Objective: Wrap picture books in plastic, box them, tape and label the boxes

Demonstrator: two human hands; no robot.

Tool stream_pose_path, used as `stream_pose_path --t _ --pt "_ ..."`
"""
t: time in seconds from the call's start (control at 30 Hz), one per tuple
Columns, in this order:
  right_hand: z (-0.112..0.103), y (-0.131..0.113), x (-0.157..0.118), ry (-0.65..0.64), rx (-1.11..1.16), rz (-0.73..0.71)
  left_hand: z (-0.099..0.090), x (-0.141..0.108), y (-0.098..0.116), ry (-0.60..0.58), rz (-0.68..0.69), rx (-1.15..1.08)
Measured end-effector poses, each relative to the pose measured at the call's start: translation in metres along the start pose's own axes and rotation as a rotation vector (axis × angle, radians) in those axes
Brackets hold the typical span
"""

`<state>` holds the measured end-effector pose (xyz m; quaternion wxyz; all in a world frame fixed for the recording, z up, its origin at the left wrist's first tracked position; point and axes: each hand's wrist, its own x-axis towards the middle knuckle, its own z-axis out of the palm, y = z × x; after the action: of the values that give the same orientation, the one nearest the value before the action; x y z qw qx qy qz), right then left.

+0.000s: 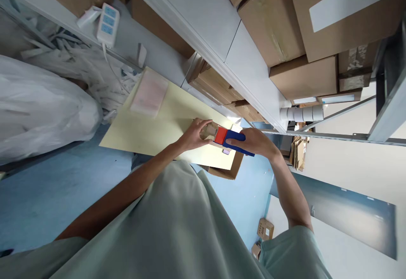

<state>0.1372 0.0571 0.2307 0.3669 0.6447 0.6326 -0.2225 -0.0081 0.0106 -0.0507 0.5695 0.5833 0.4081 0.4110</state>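
Note:
My right hand [250, 140] is wrapped round a blue and red tape dispenser [234, 139] above the right part of a pale yellow board [184, 122]. The fingers and thumb of my left hand [196, 135] curve round the roll end of the dispenser, where a clear brownish tape roll [208, 131] shows. A pinkish-white flat packet [149, 92] lies on the board's far left part. Beside my right hand, a small purple item [226, 151] rests near the board's right edge.
Cardboard boxes [272, 20] stack on the shelf at upper right, beside white rolls [303, 113]. A power strip [108, 25] with its cord sits at upper left, above white plastic bags [44, 109]. An open carton [236, 165] stands below the board's right end.

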Motion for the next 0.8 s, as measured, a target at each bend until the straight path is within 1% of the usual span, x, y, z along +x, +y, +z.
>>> stream_pose_path --t 0.1,0.2,0.37,0.53,0.67,0.8 --pt "0.002 -0.005 0.001 -0.008 -0.022 -0.022 0.001 0.010 0.003 -0.066 0.055 0.106" --pt "0.005 -0.011 -0.001 -0.006 -0.033 -0.036 0.001 0.009 -0.004 -0.092 0.046 0.168" --pt "0.010 -0.020 -0.003 -0.008 -0.055 -0.047 0.004 -0.003 -0.018 -0.110 0.005 0.247" --pt "0.012 -0.024 -0.005 -0.011 -0.059 -0.068 0.011 -0.007 -0.027 -0.078 -0.047 0.237" --pt "0.013 -0.016 -0.006 -0.009 -0.038 -0.062 0.015 -0.007 -0.029 -0.067 -0.083 0.256" --pt "0.017 0.007 -0.005 -0.006 0.000 -0.042 0.015 -0.009 -0.029 -0.057 -0.087 0.262"
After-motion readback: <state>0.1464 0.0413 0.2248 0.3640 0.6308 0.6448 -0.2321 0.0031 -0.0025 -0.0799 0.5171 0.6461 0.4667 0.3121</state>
